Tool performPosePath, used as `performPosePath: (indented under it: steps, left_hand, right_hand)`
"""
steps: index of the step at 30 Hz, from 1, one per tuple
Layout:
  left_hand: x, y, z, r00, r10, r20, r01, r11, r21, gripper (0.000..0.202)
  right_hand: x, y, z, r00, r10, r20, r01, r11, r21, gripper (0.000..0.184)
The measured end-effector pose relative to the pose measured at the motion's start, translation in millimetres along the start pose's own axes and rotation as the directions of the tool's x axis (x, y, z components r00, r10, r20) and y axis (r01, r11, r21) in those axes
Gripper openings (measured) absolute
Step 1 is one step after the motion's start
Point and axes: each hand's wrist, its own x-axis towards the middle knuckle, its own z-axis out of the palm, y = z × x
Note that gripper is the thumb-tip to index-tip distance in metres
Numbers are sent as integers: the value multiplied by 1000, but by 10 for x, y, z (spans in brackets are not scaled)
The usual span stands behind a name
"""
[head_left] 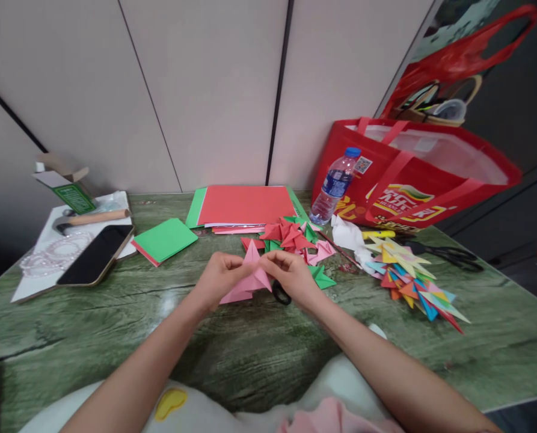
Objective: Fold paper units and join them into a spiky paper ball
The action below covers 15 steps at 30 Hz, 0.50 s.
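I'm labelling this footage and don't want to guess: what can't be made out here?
All in the head view:
- Pink paper: its pinched parts are hidden by the fingers of the left hand and right hand.
- Black loop: partly covered by the right hand.
- Red shopping bag: its front wall hides the bottom inside.
- Bottle label: print too small to read.

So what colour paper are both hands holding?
The folded paper is pink, clearest in the head view.

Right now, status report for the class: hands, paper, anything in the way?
Left hand, right hand: both pinching. Pink folded paper: held between them. Crowding close: black loop, folded-paper pile.
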Motion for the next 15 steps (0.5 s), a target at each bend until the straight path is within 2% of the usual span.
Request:
performPosePath:
  steps: [4, 7, 11, 15]
  left_hand:
    - [9, 6, -52, 998, -15, 64, 13, 999, 42, 42]
    - [15, -2, -68, 996, -25, 86, 34, 994, -104, 33]
    - [32, -42, -23, 997, -73, -35, 64, 976, -208, 33]
    - [53, -44, 12, 986, -94, -135, 45, 945, -323, 32]
  right_hand:
    - [9, 22, -11, 1000, -5, -4, 5, 999, -52, 19]
    - [13, 34, -8, 999, -17, 33, 20, 996, -92, 18]
    - [11, 57, 3, 994, -40, 99, 54, 987, -151, 17]
    - [11, 71, 9, 996, -30, 80, 41, 989, -145, 14]
